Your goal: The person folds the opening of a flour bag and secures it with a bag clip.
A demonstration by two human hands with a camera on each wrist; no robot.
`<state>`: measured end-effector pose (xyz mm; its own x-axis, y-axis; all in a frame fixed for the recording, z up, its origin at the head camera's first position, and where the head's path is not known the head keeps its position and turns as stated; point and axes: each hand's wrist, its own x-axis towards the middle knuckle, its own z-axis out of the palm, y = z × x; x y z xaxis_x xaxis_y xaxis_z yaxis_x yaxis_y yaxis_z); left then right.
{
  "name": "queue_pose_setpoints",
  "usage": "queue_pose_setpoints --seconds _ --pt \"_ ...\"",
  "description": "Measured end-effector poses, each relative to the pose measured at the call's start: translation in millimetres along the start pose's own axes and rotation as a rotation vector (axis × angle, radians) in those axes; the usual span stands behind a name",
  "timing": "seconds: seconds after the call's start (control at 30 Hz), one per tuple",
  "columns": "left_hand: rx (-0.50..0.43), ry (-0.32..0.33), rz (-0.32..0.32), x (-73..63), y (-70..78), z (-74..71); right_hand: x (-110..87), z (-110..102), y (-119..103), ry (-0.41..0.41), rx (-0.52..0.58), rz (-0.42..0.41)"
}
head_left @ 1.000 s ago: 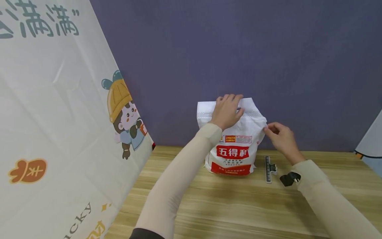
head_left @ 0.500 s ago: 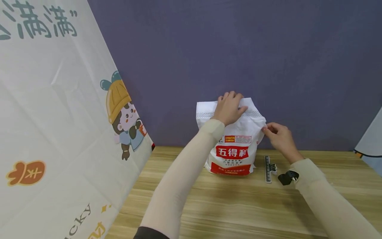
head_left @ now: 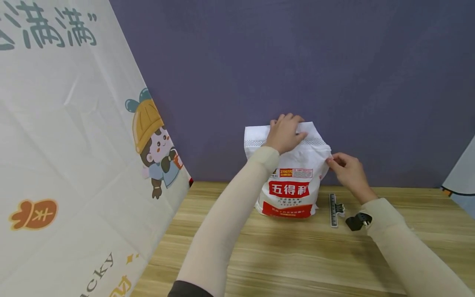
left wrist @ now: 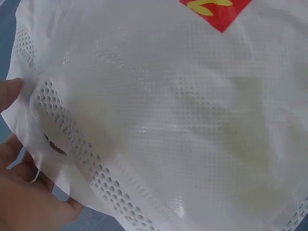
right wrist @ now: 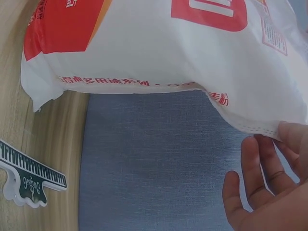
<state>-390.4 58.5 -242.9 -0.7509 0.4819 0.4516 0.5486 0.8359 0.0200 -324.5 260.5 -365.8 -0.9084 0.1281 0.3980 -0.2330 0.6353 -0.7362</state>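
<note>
A white flour bag with red printed panels stands upright on the wooden table against the dark wall. My left hand grips its top flap, thumb in front and fingers reaching over the edge. The left wrist view shows the flap's dotted band and its handle hole close to that hand. At the bag's upper right edge, my right hand pinches the side seam between thumb and fingertips. A long clip with a piano-key print lies on the table to the right of the bag.
Behind the bag rises a dark blue-grey wall. A white printed sheet stands along the left side of the wooden table. A small black device is fixed at my right wrist.
My left hand has shifted slightly up and right along the flap, its thumb now further to the right. The right hand keeps its pinch, and the bag stays in place.
</note>
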Motion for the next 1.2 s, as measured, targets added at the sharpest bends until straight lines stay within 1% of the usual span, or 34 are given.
queue_pose_setpoints --seconds 0.1,0.23,0.43,0.7,0.9,1.2 --pt "-0.016 0.020 0.002 -0.8 -0.7 -3.3 -0.5 0.5 1.2 0.003 0.003 0.002" --pt "-0.049 0.026 0.004 -2.6 -0.7 -7.3 -0.7 0.7 2.5 0.007 0.004 0.005" --pt "-0.089 0.044 0.016 -3.0 -1.3 -6.4 -1.5 0.3 4.8 0.003 0.009 0.015" --pt "-0.065 0.078 0.040 -2.6 -1.8 -4.9 0.1 1.8 9.2 0.010 -0.006 0.029" --pt "-0.047 0.088 0.050 -2.3 -1.3 -5.1 0.9 1.2 11.8 0.007 -0.004 0.031" --pt "-0.008 0.100 0.058 -3.0 0.9 -6.9 -0.1 1.4 13.4 0.038 -0.053 -0.008"
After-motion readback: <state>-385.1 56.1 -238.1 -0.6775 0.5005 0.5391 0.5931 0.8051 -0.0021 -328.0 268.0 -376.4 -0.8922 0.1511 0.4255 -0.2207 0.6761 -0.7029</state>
